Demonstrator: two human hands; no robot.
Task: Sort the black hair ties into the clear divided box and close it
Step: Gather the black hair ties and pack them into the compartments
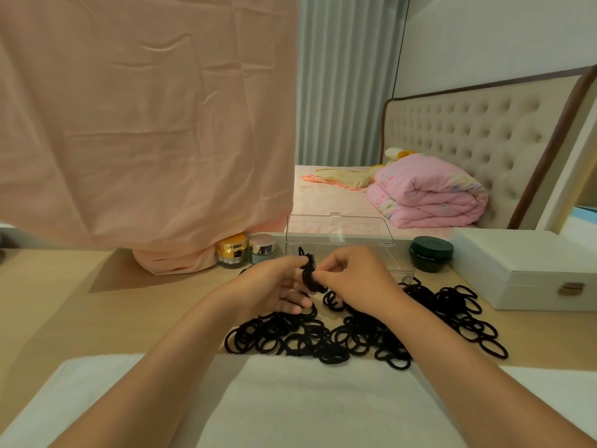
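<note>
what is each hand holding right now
Left hand: fingers curled round a small bunch of black elastic hair ties.
Right hand: pinches the same bunch.

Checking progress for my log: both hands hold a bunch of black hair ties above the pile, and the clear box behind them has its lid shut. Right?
Not quite: the head view shows the lid of the clear box standing open. The rest holds: the left hand and right hand hold a bunch of hair ties above the pile.
</note>
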